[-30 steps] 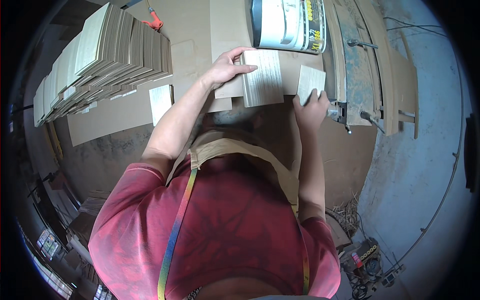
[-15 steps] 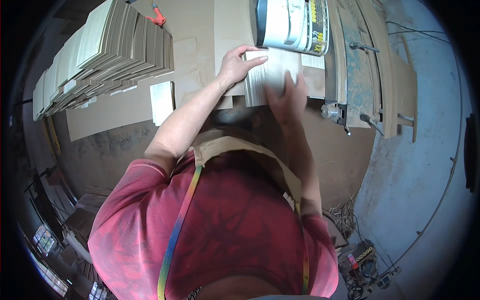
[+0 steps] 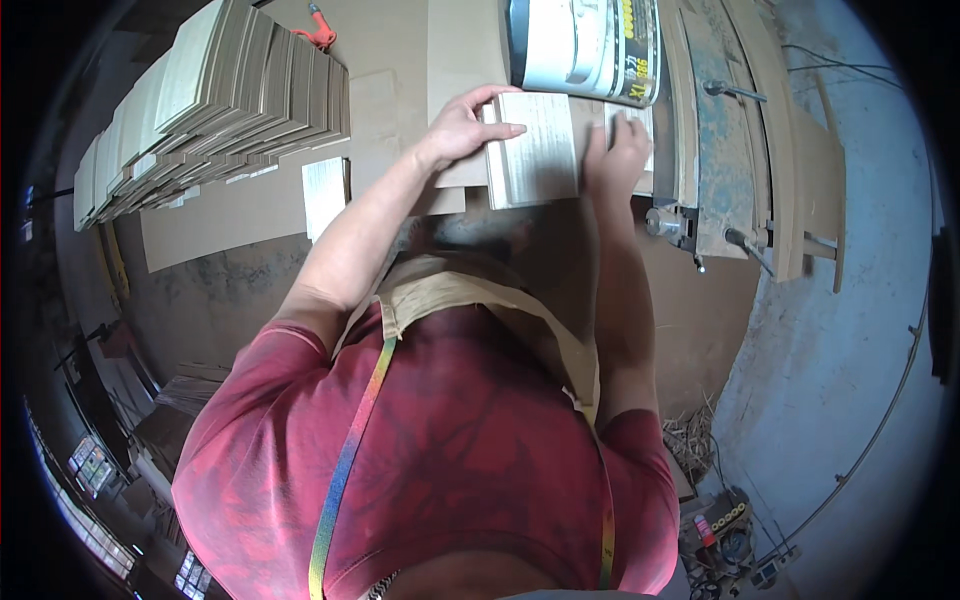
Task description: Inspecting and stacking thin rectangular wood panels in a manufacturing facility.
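Observation:
My left hand is closed on the left side of a small stack of thin pale wooden panels, its thumb lying across the top panel. To the right of that stack, my right hand is over another pale panel, with its thumb and fingers apart. Nothing shows in the right hand's grip, though its fingertips partly cover that panel.
A large white bucket lies just beyond the stack. Tall rows of thin panels stand at the left, near an orange-red tool. One pale panel pile sits by my left forearm. A worn metal machine borders the right side.
My right hand has moved right, off the stack and over to the other pale panel. My left hand stays on the stack, whose top panel now lies shifted rightward.

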The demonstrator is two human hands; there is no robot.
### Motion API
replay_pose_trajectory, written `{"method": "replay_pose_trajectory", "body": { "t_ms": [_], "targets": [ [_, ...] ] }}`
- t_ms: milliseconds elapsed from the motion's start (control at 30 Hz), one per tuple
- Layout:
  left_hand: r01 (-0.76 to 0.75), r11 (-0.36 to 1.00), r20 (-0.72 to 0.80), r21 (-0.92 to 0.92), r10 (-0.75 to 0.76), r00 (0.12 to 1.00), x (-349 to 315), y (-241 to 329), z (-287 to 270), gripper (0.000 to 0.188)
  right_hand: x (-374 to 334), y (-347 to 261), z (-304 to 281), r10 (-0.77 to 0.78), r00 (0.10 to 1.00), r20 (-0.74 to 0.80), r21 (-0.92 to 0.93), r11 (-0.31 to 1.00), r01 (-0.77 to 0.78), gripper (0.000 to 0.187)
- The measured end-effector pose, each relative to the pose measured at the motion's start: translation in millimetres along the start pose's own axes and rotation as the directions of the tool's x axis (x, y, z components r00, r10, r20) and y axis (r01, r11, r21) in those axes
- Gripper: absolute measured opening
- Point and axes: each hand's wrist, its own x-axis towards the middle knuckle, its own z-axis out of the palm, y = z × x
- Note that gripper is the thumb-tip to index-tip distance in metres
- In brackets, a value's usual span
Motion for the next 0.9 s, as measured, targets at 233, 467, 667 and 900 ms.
{"method": "replay_pose_trajectory", "body": {
  "t_ms": [233, 467, 667, 900],
  "targets": [
    [0.079, 0.997, -0.108, 0.005, -0.078, 0.991, 11.6, -5.1, 15.3, 0.06, -44.0, -88.1, -62.6, -0.057, 0.965, 0.256, 0.224, 0.975, -0.002, 0.072],
    [0.071, 0.997, -0.089, -0.019, -0.073, 0.993, -4.2, 8.3, 16.0, 0.054, -86.6, -19.3, -115.5, 0.057, 0.976, 0.211, 0.147, 0.985, -0.089, 0.06],
    [0.043, 0.994, -0.002, 0.096, -0.044, 0.999, -14.9, 8.4, -2.3, 0.055, -89.1, 18.3, -94.6, 0.002, 0.974, 0.227, 0.066, 0.998, -0.017, 0.057],
    [-0.038, 0.992, 0.03, 0.118, 0.035, 0.999, -18.7, 2.3, -15.0, 0.055, -67.1, 10.2, -64.0, -0.046, 0.981, 0.191, 0.013, 0.999, 0.044, 0.053]
  ]
}}
